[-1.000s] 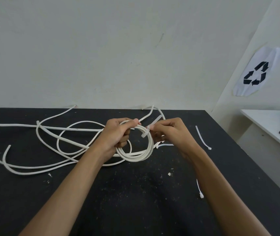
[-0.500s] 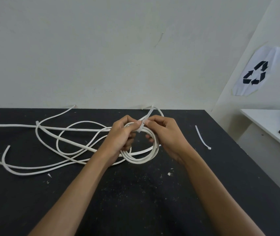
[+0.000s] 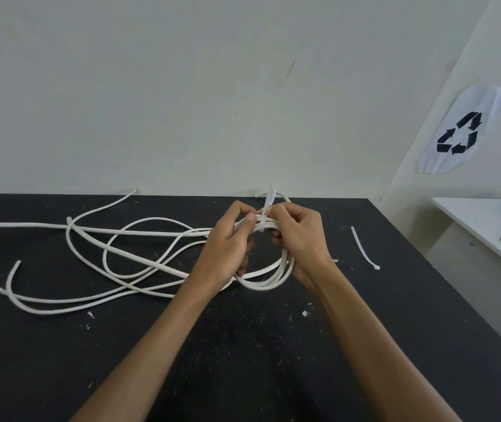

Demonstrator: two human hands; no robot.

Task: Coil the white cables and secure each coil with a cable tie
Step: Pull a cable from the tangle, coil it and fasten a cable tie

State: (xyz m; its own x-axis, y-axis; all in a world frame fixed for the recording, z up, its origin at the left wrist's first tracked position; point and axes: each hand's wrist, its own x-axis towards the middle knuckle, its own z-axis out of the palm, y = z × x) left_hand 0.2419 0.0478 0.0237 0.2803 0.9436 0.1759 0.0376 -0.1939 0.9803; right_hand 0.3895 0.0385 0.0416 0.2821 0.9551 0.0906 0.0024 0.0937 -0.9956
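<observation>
A small coil of white cable (image 3: 269, 281) is held upright over the black table (image 3: 243, 360). My left hand (image 3: 228, 248) grips the top of the coil from the left, thumb on the strands. My right hand (image 3: 299, 236) pinches a white cable tie (image 3: 267, 205) that wraps over the top of the coil, its tail sticking up between my two hands. Loose white cables (image 3: 115, 254) lie tangled on the table to the left.
A spare cable tie (image 3: 364, 248) lies on the table to the right. The wall runs along the table's far edge. A white side table (image 3: 474, 217) at the right carries a dark object and something blue. A recycling sign (image 3: 462, 132) hangs on the wall.
Both hands have come together at the top of the coil. The cable tie now wraps over the strands with its tail pointing up.
</observation>
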